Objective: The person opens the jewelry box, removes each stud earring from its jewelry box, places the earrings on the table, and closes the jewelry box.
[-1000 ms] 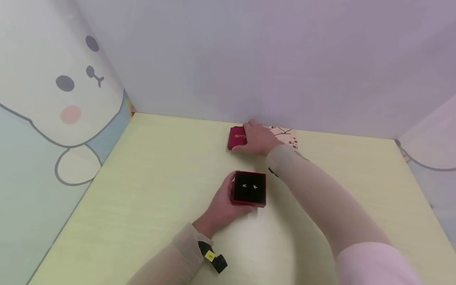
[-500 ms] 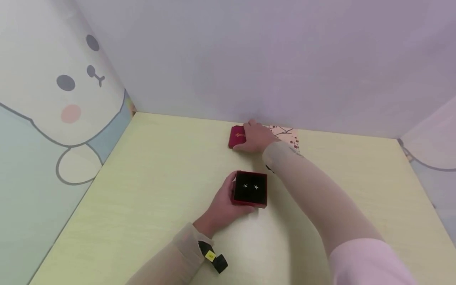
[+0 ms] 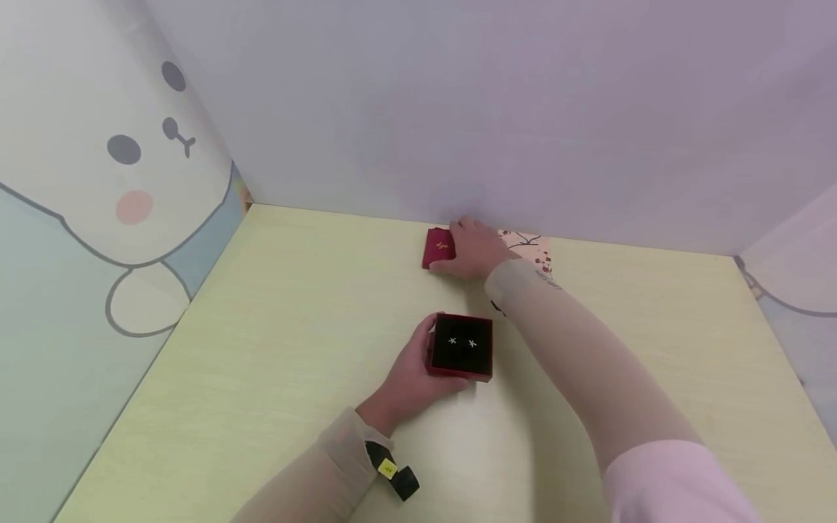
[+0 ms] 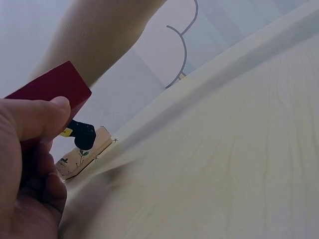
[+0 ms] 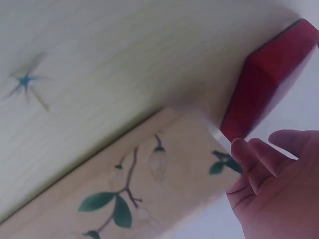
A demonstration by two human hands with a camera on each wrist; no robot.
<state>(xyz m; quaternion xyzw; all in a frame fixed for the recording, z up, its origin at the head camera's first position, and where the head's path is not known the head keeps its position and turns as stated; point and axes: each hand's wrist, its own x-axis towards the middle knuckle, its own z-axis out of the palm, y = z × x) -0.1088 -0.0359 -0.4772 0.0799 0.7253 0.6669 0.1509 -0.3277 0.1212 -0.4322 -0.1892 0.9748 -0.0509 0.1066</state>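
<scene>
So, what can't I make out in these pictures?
Head view: the gold lettering, too small to read.
Head view: the right side of the red piece, covered by the right hand.
Left wrist view: the inside of the red box, turned away; its lower part is behind the left hand.
Right wrist view: the rest of the patterned box, cut off by the left and bottom edges.

Appears to be a screened-off tabletop (image 3: 314, 290), bounded by a lilac backdrop (image 3: 425, 109) and cartoon-printed side panels (image 3: 65, 116); cannot be identified further.
</scene>
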